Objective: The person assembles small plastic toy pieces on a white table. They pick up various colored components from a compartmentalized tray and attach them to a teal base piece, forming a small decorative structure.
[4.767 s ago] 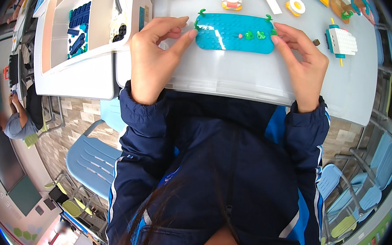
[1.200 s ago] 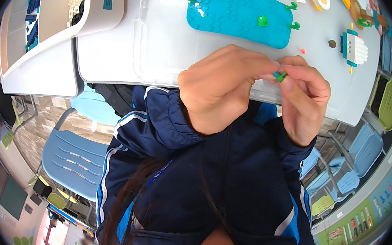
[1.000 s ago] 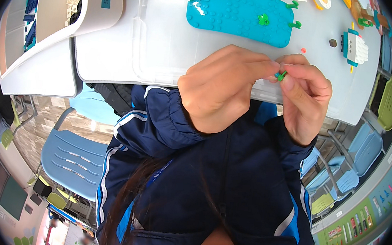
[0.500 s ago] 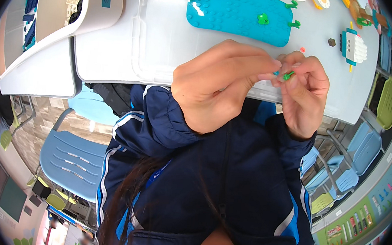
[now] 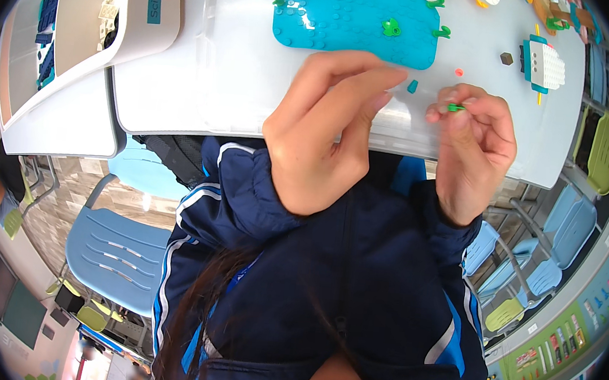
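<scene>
My right hand (image 5: pixel 479 144) pinches a small green brick piece (image 5: pixel 456 108) between thumb and fingers, above the table's near edge. To its left is my left hand (image 5: pixel 324 134), fingers bent and thumb apart from the index finger, with nothing seen between them. Just off the left fingertips is a small teal piece (image 5: pixel 412 86), touching neither hand. Beyond both hands lies a teal studded plate (image 5: pixel 355 21), with a green leaf-like piece (image 5: pixel 391 27) on it and green curled pieces (image 5: pixel 441 32) at its ends.
On the right of the table are a round coral piece (image 5: pixel 459 72), a dark small block (image 5: pixel 506 58) and a white-and-teal brick build (image 5: pixel 545 65). A white bin (image 5: pixel 144 38) with sorted bricks stands at left. Blue chairs (image 5: pixel 117 257) are around the table.
My hands have moved apart. The teal piece, earlier at the left fingertips, is now loose between them. The green piece stays in my right hand. The whole view has shifted slightly.
</scene>
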Demonstrator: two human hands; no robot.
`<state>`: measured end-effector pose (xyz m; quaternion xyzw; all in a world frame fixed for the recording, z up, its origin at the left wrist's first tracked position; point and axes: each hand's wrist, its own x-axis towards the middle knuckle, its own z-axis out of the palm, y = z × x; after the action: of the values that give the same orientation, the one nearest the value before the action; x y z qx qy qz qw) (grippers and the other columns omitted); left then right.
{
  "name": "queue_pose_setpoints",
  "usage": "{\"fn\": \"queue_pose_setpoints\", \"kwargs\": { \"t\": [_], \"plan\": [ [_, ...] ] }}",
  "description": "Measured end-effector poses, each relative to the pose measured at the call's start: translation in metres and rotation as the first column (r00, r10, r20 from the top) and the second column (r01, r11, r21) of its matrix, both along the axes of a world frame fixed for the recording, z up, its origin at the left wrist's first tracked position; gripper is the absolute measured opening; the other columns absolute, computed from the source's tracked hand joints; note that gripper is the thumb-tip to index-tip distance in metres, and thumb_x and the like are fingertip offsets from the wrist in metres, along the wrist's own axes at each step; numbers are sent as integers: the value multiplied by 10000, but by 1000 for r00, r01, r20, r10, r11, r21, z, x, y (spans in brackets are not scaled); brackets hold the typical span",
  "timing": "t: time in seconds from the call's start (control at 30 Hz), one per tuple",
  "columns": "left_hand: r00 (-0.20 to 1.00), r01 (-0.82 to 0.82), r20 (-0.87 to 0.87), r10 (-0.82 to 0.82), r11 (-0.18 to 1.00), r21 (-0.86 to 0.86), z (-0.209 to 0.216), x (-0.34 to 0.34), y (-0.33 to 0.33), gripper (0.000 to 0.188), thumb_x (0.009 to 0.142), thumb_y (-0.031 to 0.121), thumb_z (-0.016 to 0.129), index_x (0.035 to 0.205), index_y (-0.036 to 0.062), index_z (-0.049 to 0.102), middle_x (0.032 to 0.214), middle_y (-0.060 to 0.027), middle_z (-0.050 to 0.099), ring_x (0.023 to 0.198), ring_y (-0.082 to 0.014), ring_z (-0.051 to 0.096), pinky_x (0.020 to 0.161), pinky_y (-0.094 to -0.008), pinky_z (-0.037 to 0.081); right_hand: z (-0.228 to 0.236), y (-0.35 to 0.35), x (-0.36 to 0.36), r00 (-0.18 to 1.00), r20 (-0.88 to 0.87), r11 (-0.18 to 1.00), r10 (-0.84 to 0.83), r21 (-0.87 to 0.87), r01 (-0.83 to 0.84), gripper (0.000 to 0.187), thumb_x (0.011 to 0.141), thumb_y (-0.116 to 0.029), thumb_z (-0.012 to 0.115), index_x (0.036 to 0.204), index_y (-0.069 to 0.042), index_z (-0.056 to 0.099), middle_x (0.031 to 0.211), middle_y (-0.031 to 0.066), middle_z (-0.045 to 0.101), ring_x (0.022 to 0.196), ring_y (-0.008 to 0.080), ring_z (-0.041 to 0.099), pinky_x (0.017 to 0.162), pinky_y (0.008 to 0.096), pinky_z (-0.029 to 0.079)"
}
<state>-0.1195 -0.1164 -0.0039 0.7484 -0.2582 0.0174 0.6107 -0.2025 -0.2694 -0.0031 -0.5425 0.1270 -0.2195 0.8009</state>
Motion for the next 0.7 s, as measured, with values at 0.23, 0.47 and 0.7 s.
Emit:
{"fn": "queue_pose_setpoints", "kwargs": {
  "t": [0.23,0.47,0.7],
  "plan": [
    [987,83,124,-105,982,172,3,-2,-9,354,722,-92,762,1045,50,738,974,-92,664,836,-233,630,677,-293,489,5,-3,-12,996,-7,995,-93,-31,92,119,920,42,638,1035,35,611,1003,164,652,887,208,653,820,417,591],
    [931,224,191,-312,899,375,4,7,-17,351,693,-85,747,1007,72,747,903,-83,636,766,-238,582,652,-331,481,3,-9,-21,991,10,990,-136,-25,136,119,914,75,618,1027,39,616,1010,159,652,900,205,653,816,406,593],
    [940,338,-49,-336,940,36,11,6,-12,186,758,-93,733,908,16,744,914,-103,677,816,-202,640,706,-290,510,4,-3,-24,1000,20,999,-23,48,22,171,875,119,643,1033,53,639,1018,149,658,909,200,656,807,361,582]
  ]
}}
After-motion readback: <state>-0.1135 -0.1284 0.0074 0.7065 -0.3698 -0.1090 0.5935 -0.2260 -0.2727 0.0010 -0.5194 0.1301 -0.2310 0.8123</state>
